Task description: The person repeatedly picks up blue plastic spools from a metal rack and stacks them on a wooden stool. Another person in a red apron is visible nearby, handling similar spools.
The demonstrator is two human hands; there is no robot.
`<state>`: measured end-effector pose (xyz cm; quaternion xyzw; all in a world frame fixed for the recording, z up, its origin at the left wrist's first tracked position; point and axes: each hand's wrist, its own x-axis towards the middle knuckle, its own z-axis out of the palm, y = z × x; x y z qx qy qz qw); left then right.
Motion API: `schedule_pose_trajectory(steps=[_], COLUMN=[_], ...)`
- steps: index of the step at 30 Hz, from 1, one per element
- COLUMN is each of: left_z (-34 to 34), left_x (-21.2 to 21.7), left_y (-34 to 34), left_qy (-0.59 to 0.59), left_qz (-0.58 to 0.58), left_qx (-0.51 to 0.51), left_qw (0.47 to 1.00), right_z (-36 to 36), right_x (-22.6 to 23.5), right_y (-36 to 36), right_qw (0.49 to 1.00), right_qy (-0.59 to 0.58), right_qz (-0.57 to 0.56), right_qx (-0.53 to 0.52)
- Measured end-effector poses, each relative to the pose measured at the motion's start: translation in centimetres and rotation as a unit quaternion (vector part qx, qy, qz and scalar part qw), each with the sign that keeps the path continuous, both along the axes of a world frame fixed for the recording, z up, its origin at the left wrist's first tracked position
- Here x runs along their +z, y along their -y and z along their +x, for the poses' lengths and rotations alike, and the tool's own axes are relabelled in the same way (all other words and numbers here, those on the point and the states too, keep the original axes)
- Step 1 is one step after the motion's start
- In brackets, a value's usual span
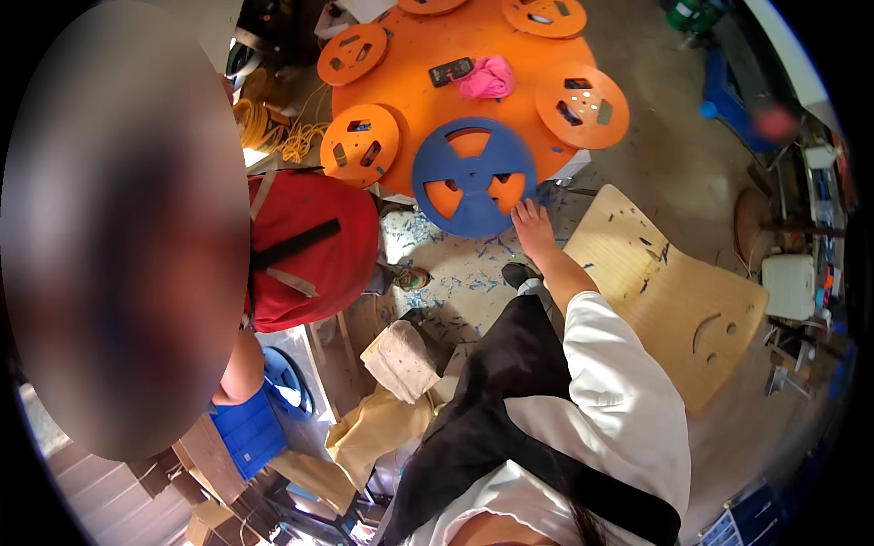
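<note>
A blue disc with three wide cut-outs (466, 170) lies flat on the near edge of an orange round table (437, 102). My right hand (533, 227) reaches forward to its lower right rim, fingers stretched and slightly apart. The fingertips are at the rim, and whether they press on it I cannot tell. Nothing shows in this hand. Of my left hand and forearm nothing is visible. Beside the blue disc lie orange slotted discs, one to the left (360, 146) and one to the right (583, 106); more sit farther round the table.
A black meter-like device (451, 72) and pink cloth (488, 78) lie mid-table. A wooden chair (655, 282) stands to my right. At left is a person with red clothing or bag (314, 246), partly blurred. Blue scraps litter the floor (446, 264). A cloth-covered block (399, 359) is nearby.
</note>
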<state>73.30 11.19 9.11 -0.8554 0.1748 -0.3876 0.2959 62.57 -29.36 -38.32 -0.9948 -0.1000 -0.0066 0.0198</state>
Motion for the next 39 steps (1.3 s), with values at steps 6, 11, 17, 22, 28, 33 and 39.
schedule_pose_trajectory(steps=[6, 11, 17, 22, 28, 33, 39], left_z=[-15.2, -47.0, -53.8, -60.1, -70.5, -80.8, -80.0], left_x=[-6.2, -22.9, -28.7, -32.2, -32.4, -40.2, -35.4], left_y=[3.8, 9.9, 8.8, 11.9, 18.4, 26.0, 25.5], left_qy=[-0.175, -0.473, -0.536, -0.415, -0.414, -0.021, 0.036], left_qz=[-0.245, -0.719, -0.681, -0.752, -0.673, -0.911, -0.888], left_qx=[0.024, 0.406, 0.345, 0.349, 0.406, 0.393, 0.453], left_qw=[0.953, 0.307, 0.361, 0.376, 0.459, 0.122, 0.068], right_z=[5.8, 3.4, -7.8, -10.9, -13.7, -18.0, -21.4], right_x=[1.3, 8.3, 20.3, 30.7, 31.3, 31.2, 30.5], right_y=[1.8, 0.0, -4.9, -11.7, -15.8, -20.1, -24.3], right_qw=[0.967, 0.913, 0.859, 0.643, 0.425, 0.317, 0.302], right_qy=[-0.118, -0.169, -0.256, -0.408, -0.571, -0.677, -0.707], right_qz=[-0.047, 0.066, 0.245, 0.638, 0.699, 0.660, 0.636], right_qx=[0.219, 0.365, 0.369, 0.117, -0.069, -0.078, -0.069])
